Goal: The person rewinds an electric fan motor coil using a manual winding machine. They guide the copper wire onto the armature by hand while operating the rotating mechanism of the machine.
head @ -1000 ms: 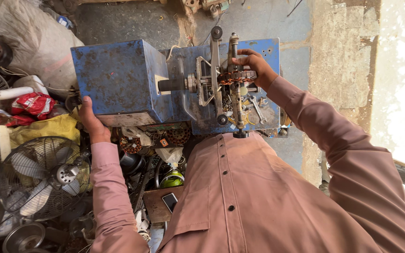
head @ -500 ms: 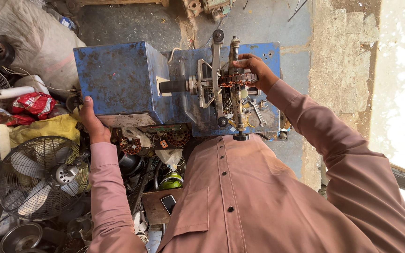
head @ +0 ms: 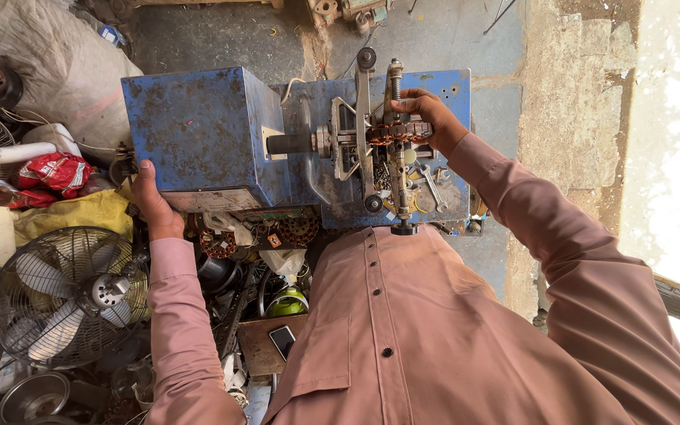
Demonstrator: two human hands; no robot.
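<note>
Both my hands are busy: my left hand [head: 153, 206] grips the blue machine [head: 206, 130]'s near-left corner, my right hand [head: 425, 116] pinches the copper-wound stator [head: 397, 131] on its spindle, where fingers could snag.

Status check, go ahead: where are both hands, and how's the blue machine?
Left hand on the blue machine near its lower corner. Right hand on copper-wound part in the machine's metal frame. Nothing blocking either hand.

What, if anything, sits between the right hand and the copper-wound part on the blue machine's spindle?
Nothing visible does. The right hand already rests on the copper-wound part, fingers curled over it beside the metal frame. The left hand grips the near lower edge of the blue machine box, well clear of it.
</note>
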